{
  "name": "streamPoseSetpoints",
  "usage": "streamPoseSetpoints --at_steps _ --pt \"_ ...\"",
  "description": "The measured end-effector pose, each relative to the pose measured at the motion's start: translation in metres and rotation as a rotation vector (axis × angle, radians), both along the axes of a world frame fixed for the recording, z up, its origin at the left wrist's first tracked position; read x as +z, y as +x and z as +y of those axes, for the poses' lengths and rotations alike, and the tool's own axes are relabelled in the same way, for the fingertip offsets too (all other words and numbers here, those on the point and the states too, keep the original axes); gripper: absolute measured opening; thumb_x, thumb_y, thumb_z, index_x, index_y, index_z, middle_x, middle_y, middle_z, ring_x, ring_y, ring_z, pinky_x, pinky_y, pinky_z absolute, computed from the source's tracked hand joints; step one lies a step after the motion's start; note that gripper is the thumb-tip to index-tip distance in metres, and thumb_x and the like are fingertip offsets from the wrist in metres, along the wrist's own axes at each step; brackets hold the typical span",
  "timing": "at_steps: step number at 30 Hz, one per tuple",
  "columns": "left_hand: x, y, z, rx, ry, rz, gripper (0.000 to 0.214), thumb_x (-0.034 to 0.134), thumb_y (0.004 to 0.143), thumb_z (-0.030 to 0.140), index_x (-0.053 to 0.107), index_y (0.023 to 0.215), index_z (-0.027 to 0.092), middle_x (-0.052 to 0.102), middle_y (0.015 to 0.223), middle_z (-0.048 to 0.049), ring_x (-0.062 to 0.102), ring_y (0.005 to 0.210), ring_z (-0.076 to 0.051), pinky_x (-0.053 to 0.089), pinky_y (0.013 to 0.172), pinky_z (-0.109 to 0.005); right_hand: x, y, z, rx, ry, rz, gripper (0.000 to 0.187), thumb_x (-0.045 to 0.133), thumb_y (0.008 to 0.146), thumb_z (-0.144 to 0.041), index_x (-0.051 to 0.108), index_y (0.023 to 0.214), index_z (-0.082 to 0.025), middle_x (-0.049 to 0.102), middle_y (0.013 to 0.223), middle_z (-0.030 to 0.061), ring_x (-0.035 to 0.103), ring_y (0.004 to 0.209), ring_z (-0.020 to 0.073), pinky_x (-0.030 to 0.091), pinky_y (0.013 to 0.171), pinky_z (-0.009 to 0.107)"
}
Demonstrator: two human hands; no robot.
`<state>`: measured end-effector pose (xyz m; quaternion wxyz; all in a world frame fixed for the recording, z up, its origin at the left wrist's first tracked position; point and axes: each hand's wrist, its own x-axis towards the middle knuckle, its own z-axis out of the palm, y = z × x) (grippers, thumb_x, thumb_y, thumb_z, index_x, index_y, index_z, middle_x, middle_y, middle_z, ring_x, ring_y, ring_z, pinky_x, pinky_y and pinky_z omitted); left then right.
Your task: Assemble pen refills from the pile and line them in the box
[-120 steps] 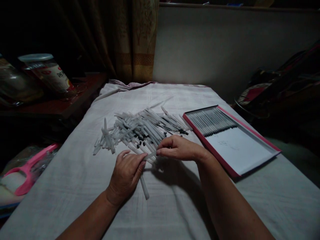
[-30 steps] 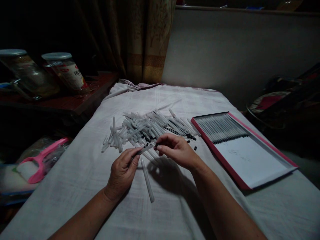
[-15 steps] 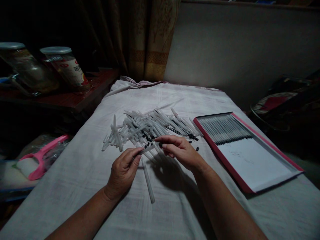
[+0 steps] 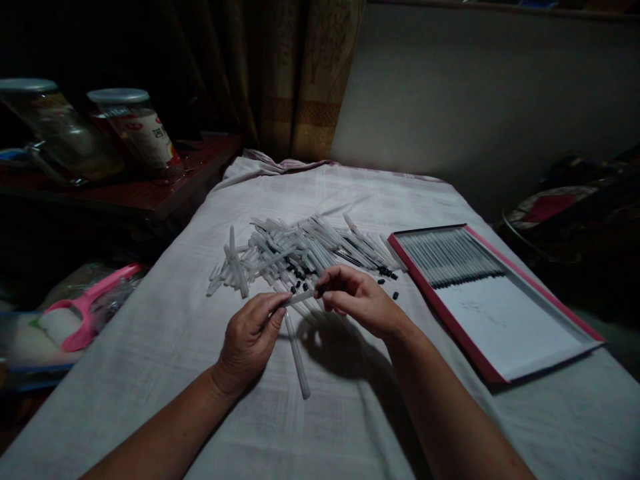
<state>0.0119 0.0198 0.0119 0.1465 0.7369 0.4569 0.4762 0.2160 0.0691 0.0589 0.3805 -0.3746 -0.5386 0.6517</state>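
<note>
My left hand [image 4: 249,339] pinches one end of a short clear plastic tube [image 4: 300,297]. My right hand [image 4: 356,301] is closed at the tube's other end, its fingertips pinching a small black cap [image 4: 321,291] against it. Beyond both hands lies a pile of clear tubes [image 4: 295,253] with loose black caps [image 4: 299,275] scattered on the white cloth [image 4: 350,413]. A longer single tube [image 4: 299,363] lies on the cloth under my left hand's fingers.
A red-rimmed flat box [image 4: 440,320] at the right holds a row of finished tubes [image 4: 450,257]. Two lidded jars [image 4: 135,133] stand on a dark wooden shelf [image 4: 150,193] at the left. A pink plastic tool [image 4: 85,310] lies lower left. A curtain hangs behind.
Half a second ago my right hand was slightly apart from the tube; now its fingertips have come back to the tube's end with a black cap. My left hand stayed put.
</note>
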Motion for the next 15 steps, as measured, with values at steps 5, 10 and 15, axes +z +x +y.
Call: streamPoseSetpoints --at_steps 5,10,15 --pt "0.0004 -0.0002 -0.0005 -0.002 -0.006 0.009 0.021 0.054 0.093 0.018 0.067 0.109 0.020 0.073 0.099 -0.0074 0.068 0.092 -0.017 0.055 0.083 -0.029 -0.0017 0.0001 0.0018 -0.098 0.046 -0.014 0.019 0.073 0.063 -0.022 0.060 0.076 -0.019 0.059 0.067 -0.0043 0.050 0.056 0.0078 0.038 0.049 0.020" --pt "0.0002 -0.0009 -0.0007 -0.012 0.001 0.012 0.022 0.055 0.092 0.016 0.067 0.110 0.020 0.072 0.099 -0.0065 0.068 0.093 -0.017 0.054 0.083 -0.027 -0.0015 -0.0012 0.0008 -0.074 0.045 -0.032 0.018 0.073 0.064 -0.023 0.059 0.075 -0.020 0.055 0.062 -0.0059 0.047 0.050 0.0076 0.039 0.050 0.022" --pt "-0.0005 -0.0013 -0.0004 -0.026 0.015 0.014 0.023 0.056 0.091 0.013 0.066 0.111 0.019 0.072 0.099 -0.0060 0.068 0.093 -0.016 0.053 0.084 -0.025 -0.0041 -0.0048 0.0000 -0.086 0.084 -0.042 0.018 0.074 0.063 -0.024 0.061 0.074 -0.020 0.058 0.066 -0.0038 0.052 0.058 0.0094 0.043 0.055 0.023"
